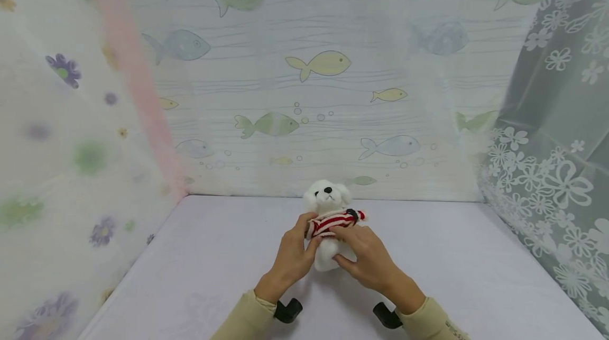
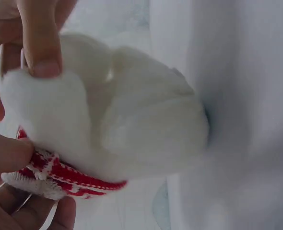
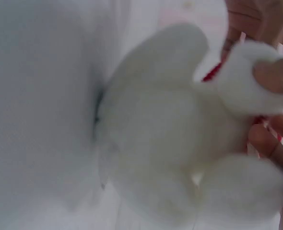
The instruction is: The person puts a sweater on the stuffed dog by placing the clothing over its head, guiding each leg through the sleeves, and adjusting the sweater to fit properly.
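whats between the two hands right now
The white plush dog in its red-and-white striped sweater, gripped by the left hand and right hand; clearest in the head view.

Both forearms are covered by long sleeves of a soft beige-tan fabric, ending in ribbed cuffs at the wrists. The right sleeve [image 1: 435, 321] carries a short line of small dark lettering near its outer edge, too small to read. A black mount [image 1: 287, 310] is worn under the left wrist, another [image 1: 386, 315] under the right. The left hand [image 1: 291, 255] and right hand [image 1: 368, 258] are bare, without rings or gloves.
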A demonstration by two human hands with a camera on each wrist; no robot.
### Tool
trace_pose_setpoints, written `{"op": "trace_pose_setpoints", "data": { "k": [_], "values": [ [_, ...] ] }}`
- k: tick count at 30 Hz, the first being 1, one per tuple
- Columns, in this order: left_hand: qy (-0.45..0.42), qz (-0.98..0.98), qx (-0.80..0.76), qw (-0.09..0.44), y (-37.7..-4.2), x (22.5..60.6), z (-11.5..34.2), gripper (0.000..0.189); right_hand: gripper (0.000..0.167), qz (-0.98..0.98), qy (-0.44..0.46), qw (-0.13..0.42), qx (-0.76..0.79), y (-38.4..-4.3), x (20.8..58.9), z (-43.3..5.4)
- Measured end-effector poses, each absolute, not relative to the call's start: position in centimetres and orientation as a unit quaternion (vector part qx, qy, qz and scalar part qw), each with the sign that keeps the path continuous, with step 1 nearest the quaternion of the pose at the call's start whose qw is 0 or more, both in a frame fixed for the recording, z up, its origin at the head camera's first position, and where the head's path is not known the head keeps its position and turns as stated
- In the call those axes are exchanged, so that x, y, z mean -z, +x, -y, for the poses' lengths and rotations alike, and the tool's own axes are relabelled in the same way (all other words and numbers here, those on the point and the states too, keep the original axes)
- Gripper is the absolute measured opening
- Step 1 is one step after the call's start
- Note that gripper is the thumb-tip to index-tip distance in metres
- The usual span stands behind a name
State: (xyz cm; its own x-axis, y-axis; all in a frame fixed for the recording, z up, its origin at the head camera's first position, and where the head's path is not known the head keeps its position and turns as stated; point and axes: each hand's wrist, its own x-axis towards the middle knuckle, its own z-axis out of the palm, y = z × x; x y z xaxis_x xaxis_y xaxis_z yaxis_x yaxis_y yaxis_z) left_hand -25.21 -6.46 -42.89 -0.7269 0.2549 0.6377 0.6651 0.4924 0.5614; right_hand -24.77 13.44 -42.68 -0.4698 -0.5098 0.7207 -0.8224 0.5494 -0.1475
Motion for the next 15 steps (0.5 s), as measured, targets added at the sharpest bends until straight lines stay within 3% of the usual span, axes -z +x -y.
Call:
{"op": "trace_pose_setpoints", "data": {
  "k": [5,11,15],
  "values": [
    [-0.321,0.817,0.425,0.220,-24.6,41.9,6.3,0.047,0.063,0.822,0.393,0.308,-0.274,-24.7,43.1,-13.1],
    [-0.331,0.844,0.382,0.179,-24.4,41.7,6.4,0.067,0.055,0.827,0.362,0.328,-0.277,-24.8,43.5,-13.0],
    [-0.337,0.856,0.348,0.180,-24.2,41.6,6.3,0.073,0.054,0.819,0.361,0.331,-0.297,-24.8,43.8,-12.8]
  ]
}}
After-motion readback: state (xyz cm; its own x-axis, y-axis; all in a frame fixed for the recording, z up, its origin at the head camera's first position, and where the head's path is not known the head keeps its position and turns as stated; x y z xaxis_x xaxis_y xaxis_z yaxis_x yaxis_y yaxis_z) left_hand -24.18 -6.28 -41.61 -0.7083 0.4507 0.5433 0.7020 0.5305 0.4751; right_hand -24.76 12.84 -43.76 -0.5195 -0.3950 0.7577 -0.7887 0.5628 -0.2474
